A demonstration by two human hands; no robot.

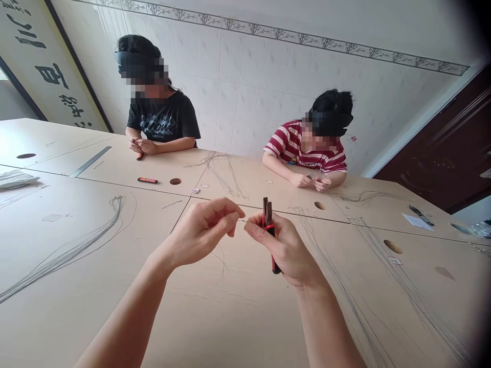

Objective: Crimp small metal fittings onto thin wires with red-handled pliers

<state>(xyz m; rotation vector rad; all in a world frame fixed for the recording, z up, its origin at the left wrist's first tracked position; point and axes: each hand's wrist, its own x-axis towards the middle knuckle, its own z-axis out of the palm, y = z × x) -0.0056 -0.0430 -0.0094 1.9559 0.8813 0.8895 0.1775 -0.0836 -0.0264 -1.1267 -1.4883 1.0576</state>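
Above the table [215,317], my left hand [203,227] is closed, its thumb and forefinger pinching a thin wire [241,220]. A curved loose end of thin wire [223,261] shows below that hand; whether it is the same wire I cannot tell. My right hand [286,248] is wrapped round pliers [267,212] with red and black handles, their jaws pointing up and slightly apart. The right thumb and forefinger also meet at the other end of the short wire, close to the left fingertips. Fingers hide most of the wire.
A bundle of thin wires [95,240] lies at left, with more wire bundles [337,286] at right. Across the table, two people [164,115] [307,148] work with their hands. A metal ruler [91,161], a small red-black box [148,180] and round table holes [393,247] are around.
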